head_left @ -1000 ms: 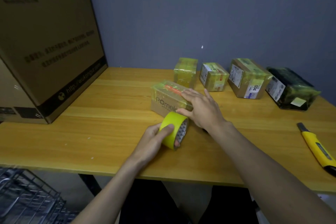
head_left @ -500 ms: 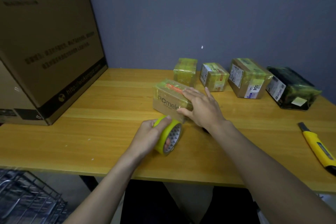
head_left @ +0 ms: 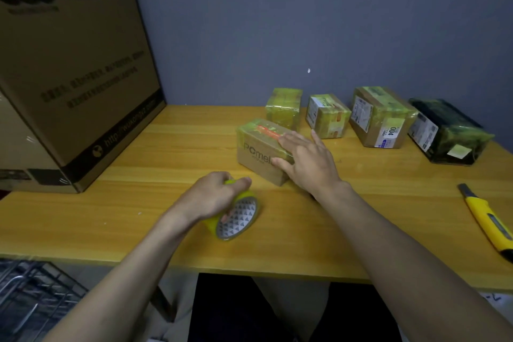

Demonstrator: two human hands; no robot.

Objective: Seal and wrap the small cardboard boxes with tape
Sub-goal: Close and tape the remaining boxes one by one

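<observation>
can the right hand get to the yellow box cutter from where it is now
Probably yes. The right hand rests flat on the pomelo box, and the box cutter lies on bare table to its right, with nothing between them.

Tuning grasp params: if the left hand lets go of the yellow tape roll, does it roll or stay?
The yellow tape roll stands tilted on its rim under the left hand, so it would probably roll or flop flat. Its hollow core suggests it is light.

Person, head view. Both forearms bare to the lower frame edge; no sleeves in frame. Left hand (head_left: 211,197) and right hand (head_left: 308,161) bare: no gloves, rings, watch. Dark trousers (head_left: 230,311) at bottom centre.
</observation>
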